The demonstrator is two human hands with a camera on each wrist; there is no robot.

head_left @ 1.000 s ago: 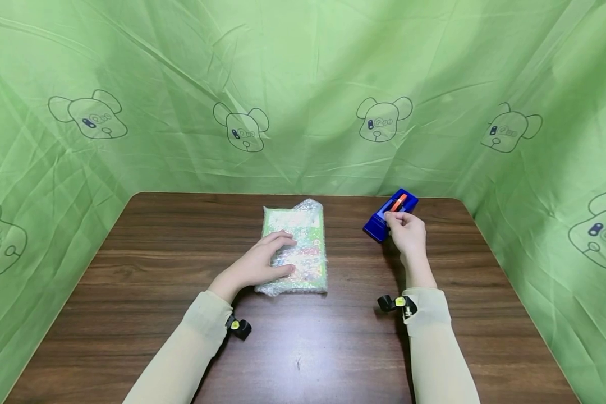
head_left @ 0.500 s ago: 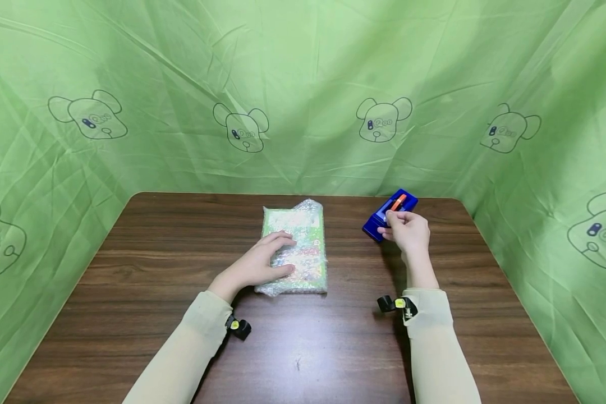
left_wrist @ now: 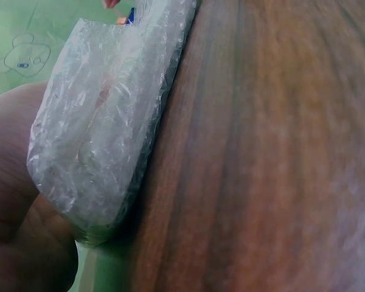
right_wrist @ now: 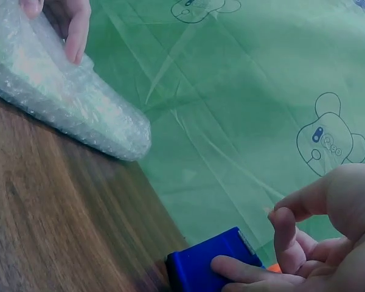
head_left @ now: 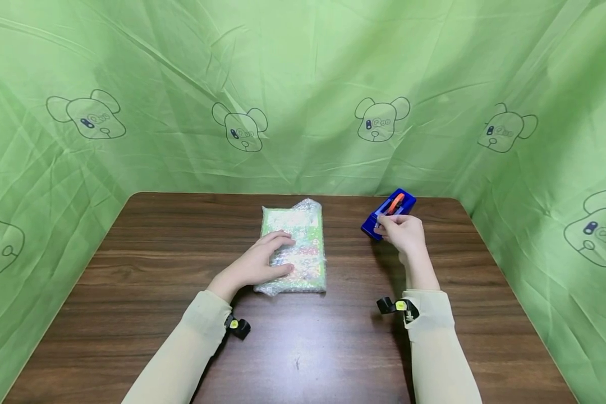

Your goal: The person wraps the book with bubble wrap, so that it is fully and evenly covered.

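Observation:
A flat package in bubble wrap [head_left: 303, 224], with a green printed face showing through, lies at the middle of the table. My left hand [head_left: 256, 264] rests on its left side with fingers spread and relaxed. To the right is a blue tape dispenser [head_left: 371, 227] with an orange tape core [head_left: 396, 203]. Over its near end, my right hand [head_left: 406, 233] pinches a small clear bit of tape [right_wrist: 269, 211] between thumb and index finger. The other fingers touch the dispenser's side in the right wrist view. How much tape is drawn out is too small to tell.
The dark wood table [head_left: 156, 269] runs back to a green cloth backdrop [head_left: 313, 84] printed with bear-like faces. Small black cameras sit on both wrists, such as the right wrist camera [head_left: 385, 306].
My right fingertips have shifted a little left and nearer, along the dispenser toward its near end. My left hand and the package have stayed put.

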